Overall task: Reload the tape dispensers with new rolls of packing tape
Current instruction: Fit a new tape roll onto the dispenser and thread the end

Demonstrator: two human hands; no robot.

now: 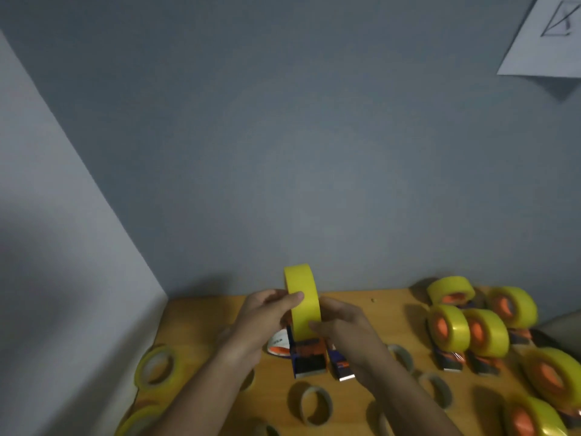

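A yellow roll of packing tape (302,298) stands on edge on an orange and blue tape dispenser (309,357) in the middle of the wooden table (201,316). My left hand (267,313) grips the roll from the left, thumb across its outer face. My right hand (341,322) holds it from the right, fingers curled against the roll's side. The dispenser's hub is hidden behind the roll and my hands. A second dispenser (342,368) lies just to the right of the first, partly under my right wrist.
Several loaded dispensers with yellow rolls (471,328) crowd the table's right side. Empty cardboard cores (314,405) lie at the front. Fresh yellow rolls (156,366) sit at the left edge. Grey walls close the back and left; a paper sheet (547,39) hangs top right.
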